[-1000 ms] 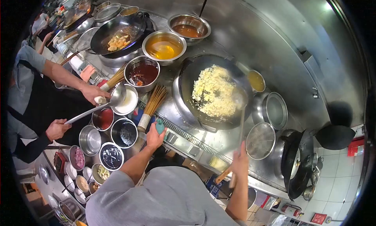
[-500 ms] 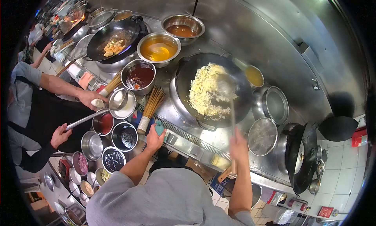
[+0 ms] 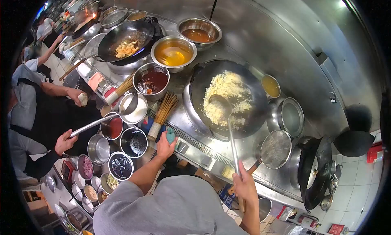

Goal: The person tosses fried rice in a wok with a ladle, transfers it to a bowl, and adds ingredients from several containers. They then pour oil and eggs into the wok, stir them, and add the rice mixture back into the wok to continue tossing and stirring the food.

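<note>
My right hand (image 3: 245, 184) is closed round the long handle of a ladle (image 3: 220, 105). The ladle's bowl rests in the pale yellow fried rice (image 3: 228, 83), on the near-left side of a large black wok (image 3: 257, 123). The rice looks mixed with egg. My left hand (image 3: 165, 145) is gripping a folded teal cloth (image 3: 170, 134) at the counter's front edge, left of the wok. Close by that hand leans a bamboo wok brush (image 3: 163, 112). Below the ladle handle, a wooden handle shows partly behind my right hand.
At left a co-worker's hand (image 3: 65, 143) holds another ladle (image 3: 129, 104) over a white-filled bowl (image 3: 140, 111). Bowls of oil (image 3: 173, 52) and dark red sauce (image 3: 150, 80) stand left of the wok. A mesh strainer (image 3: 276, 149) lies at right. Another wok (image 3: 118, 37) holds food pieces.
My right hand has drawn the ladle left and nearer through the rice. My left hand still grips the cloth. The co-worker's far hand has moved back from the bowls.
</note>
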Action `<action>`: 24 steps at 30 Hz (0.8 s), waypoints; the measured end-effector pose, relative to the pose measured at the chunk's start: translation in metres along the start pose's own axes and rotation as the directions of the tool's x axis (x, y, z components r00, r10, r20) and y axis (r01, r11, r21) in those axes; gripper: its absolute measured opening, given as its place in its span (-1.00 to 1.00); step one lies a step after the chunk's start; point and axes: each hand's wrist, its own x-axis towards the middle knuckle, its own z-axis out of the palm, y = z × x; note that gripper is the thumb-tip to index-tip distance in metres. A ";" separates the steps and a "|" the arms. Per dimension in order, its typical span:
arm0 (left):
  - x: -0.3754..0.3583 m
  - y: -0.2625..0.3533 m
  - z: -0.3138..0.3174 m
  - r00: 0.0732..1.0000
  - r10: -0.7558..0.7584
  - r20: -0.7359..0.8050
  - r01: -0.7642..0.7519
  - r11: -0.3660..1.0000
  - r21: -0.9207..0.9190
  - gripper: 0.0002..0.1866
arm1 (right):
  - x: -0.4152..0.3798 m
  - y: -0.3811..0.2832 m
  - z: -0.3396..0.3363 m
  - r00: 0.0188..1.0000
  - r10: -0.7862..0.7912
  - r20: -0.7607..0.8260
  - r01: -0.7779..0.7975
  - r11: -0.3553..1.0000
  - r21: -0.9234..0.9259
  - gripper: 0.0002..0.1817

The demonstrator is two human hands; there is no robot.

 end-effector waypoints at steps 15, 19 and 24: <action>-0.004 0.008 -0.001 1.000 0.008 0.000 -0.008 1.000 -0.020 -0.33 | 0.177 -0.033 -0.006 0.992 0.037 -0.122 -0.017 0.987 0.163 -0.47; -0.004 0.006 0.003 1.000 0.026 -0.016 -0.026 0.999 -0.022 -0.35 | 0.125 0.041 0.008 0.866 -0.485 -0.118 0.430 0.846 -0.316 -0.47; -0.002 0.008 0.005 0.999 0.024 -0.031 -0.024 1.000 -0.009 -0.36 | 0.010 0.092 -0.057 0.800 -0.592 -0.098 0.426 0.676 -0.601 -0.42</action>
